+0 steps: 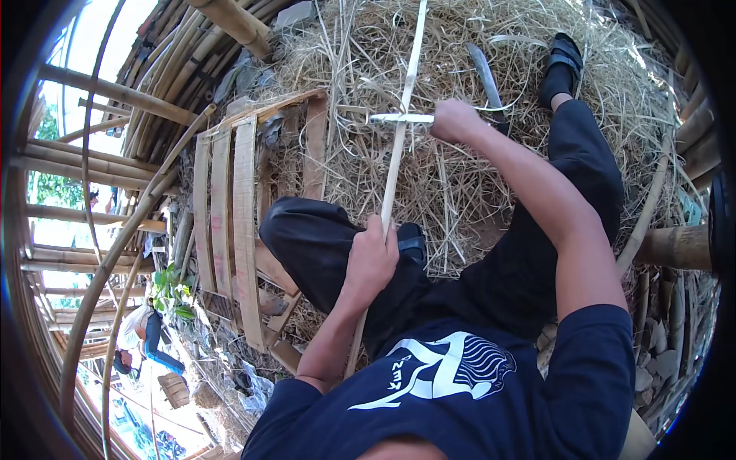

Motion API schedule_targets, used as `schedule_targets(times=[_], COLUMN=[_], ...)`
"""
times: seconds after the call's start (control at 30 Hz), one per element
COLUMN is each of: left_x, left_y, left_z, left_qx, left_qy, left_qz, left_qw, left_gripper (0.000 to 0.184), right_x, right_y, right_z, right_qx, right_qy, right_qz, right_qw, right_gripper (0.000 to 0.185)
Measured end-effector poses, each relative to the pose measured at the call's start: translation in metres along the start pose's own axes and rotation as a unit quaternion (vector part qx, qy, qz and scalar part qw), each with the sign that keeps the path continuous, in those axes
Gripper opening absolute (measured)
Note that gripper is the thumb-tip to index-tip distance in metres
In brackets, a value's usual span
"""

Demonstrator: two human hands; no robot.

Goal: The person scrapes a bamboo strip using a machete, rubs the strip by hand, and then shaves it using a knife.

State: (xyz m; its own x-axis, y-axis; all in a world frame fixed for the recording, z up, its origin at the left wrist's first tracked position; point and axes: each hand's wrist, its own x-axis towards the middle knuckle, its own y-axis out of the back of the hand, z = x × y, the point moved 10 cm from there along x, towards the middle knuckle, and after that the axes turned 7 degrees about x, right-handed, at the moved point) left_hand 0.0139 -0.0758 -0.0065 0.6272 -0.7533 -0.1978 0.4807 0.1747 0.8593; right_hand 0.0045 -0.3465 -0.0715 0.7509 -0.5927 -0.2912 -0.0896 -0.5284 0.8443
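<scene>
A long pale strip of split bamboo (396, 157) runs from the top of the view down through my left hand (371, 257), whose fingers are wrapped round it. Its lower end passes under my left forearm. In my right hand (455, 123), closed in a fist, is a knife whose light blade (402, 118) points left and lies across the strip, touching or nearly touching it. A thin curled shaving (515, 103) arcs to the right of my right hand. Beyond that hand a dark, curved blade (484, 75) rests on the straw.
Straw and shavings (452, 192) cover the ground around my legs. A wooden slatted pallet (245, 222) lies at left. Bamboo poles (115, 96) frame the left side, with another person (146, 337) beyond them. A thick bamboo post (678, 248) is at right.
</scene>
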Motion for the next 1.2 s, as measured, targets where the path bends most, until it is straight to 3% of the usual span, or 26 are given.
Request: schedule_targets(times=[0.47,1.2], left_x=[-0.006,-0.028], left_y=[0.006,0.010], left_z=[-0.003,0.008], left_qx=[0.050,0.079], left_qy=[-0.013,-0.032], left_qz=[-0.002,0.005], left_qw=[0.999,0.996], left_gripper=[0.021,0.015], right_x=[-0.015,0.003], right_y=[-0.001,0.014], right_z=[-0.035,-0.018], right_qx=[-0.056,-0.040], right_qy=[0.063,0.078], right_qz=[-0.040,0.032], right_qw=[0.996,0.996], right_gripper=[0.027,0.027])
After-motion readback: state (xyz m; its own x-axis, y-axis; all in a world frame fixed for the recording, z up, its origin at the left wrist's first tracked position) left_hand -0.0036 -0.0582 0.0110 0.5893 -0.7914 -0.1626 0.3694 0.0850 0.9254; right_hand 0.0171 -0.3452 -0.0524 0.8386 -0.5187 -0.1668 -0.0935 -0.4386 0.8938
